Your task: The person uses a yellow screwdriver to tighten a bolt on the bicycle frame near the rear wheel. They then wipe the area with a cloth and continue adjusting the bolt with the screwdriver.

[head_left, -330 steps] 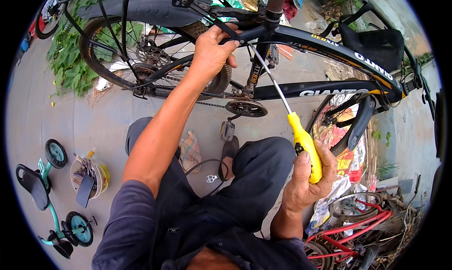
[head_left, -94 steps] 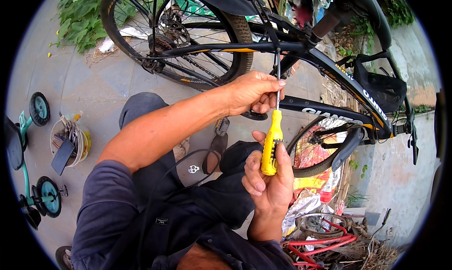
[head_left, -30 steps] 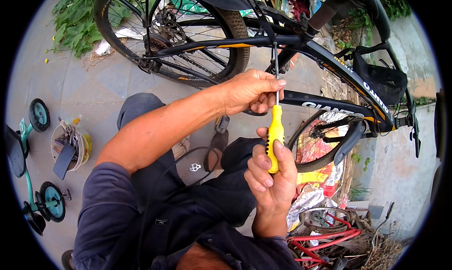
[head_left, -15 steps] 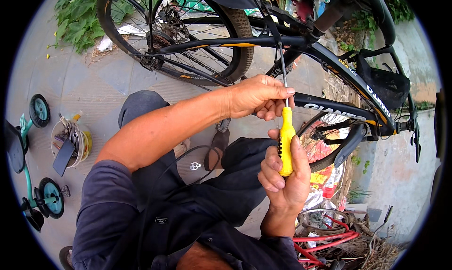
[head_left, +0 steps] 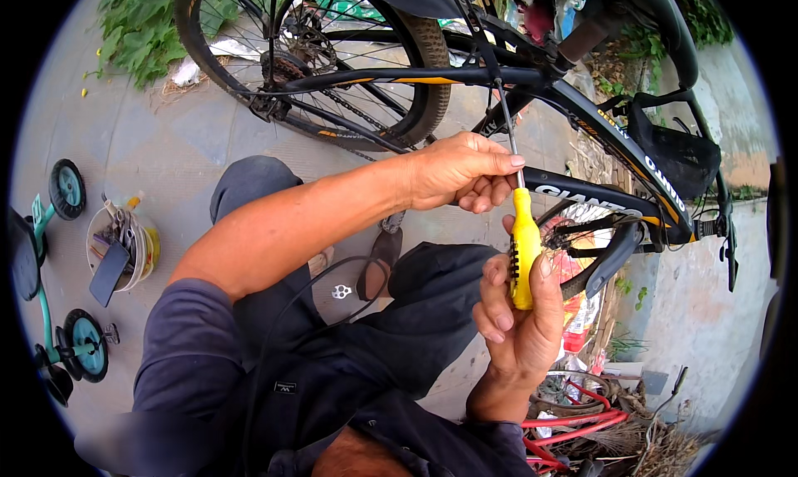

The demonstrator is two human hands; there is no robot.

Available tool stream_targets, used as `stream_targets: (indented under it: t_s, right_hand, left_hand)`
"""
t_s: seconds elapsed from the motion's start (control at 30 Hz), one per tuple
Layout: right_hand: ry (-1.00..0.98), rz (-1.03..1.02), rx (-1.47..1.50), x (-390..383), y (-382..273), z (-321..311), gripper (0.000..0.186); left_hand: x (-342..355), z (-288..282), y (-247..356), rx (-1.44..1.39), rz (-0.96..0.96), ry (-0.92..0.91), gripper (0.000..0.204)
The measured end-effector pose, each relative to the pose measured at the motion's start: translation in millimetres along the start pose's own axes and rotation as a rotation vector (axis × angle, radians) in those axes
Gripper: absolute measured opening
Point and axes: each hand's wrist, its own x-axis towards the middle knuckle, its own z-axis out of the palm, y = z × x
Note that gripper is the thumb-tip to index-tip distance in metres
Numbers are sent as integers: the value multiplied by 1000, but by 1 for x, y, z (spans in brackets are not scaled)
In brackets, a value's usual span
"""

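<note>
Screwdriver (head_left: 522,219) held up to the bike (head_left: 532,76) in both hands.
The tip (head_left: 498,83), too small to judge its seating, could slip aside if the shaft (head_left: 508,119) tilts or the grip slackens. The left hand (head_left: 465,174), thumb uppermost, pinches the shaft between thumb and curled fingers; the right hand (head_left: 525,331), palm up, has fingers and thumb lightly closed about the handle (head_left: 524,265).

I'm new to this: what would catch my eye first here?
Probably the yellow-handled screwdriver right of centre, the left hand pinching its shaft, the right hand at its handle. Above it, a black bicycle spans the top. At far left, a teal-wheeled child's cycle is beside a cluttered bucket.
</note>
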Motion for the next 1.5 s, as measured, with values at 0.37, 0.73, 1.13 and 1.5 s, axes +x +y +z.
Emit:
stream_targets:
  t_s: [0.37,0.73,1.13,1.5]
  right_hand:
    - [243,-1014,-1463,8,24,-8,62]
    - [146,-1167,-1706,16,14,-16,55]
    - [326,-1072,-1525,14,38,-4,43]
    - [379,-1015,-1443,12,43,0,38]
  left_hand:
    - [-3,4,2,-38,-11,-1,33]
    - [1,1,14,386,150,394,33]
    - [13,-32,37,687,554,709,45]
    - [15,-31,39,670,509,498,58]
